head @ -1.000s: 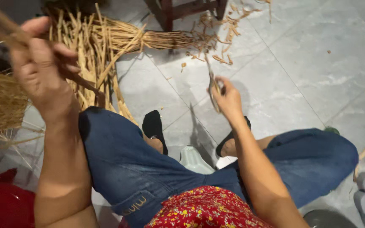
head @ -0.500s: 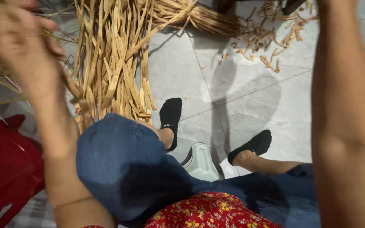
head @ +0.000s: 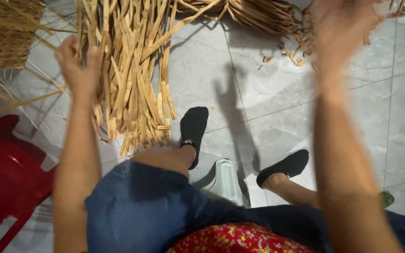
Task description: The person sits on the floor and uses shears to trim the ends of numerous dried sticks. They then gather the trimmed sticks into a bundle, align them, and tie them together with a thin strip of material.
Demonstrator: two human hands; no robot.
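The left hand (head: pixel 78 70) is closing around straw strips (head: pixel 132 89) just beside it; the blurred right hand (head: pixel 343 33) is hovering above, its grip unreadable.

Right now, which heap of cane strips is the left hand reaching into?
The loose fanned pile of flat strips straight ahead, where the left hand sits. The tied bundle lies farther right, nearer the blurred right hand.

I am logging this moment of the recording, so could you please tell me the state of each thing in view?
left hand: raised, fingers curled at the strips; grip unclear.
right hand: raised, motion-blurred; cannot tell open or closed.
pile of flat straw strips: loose, spread on the tiled floor.
tied bundle: lying on its side.
woven basket: unfinished, loose strands sticking out.
red plastic chair: partly in view.
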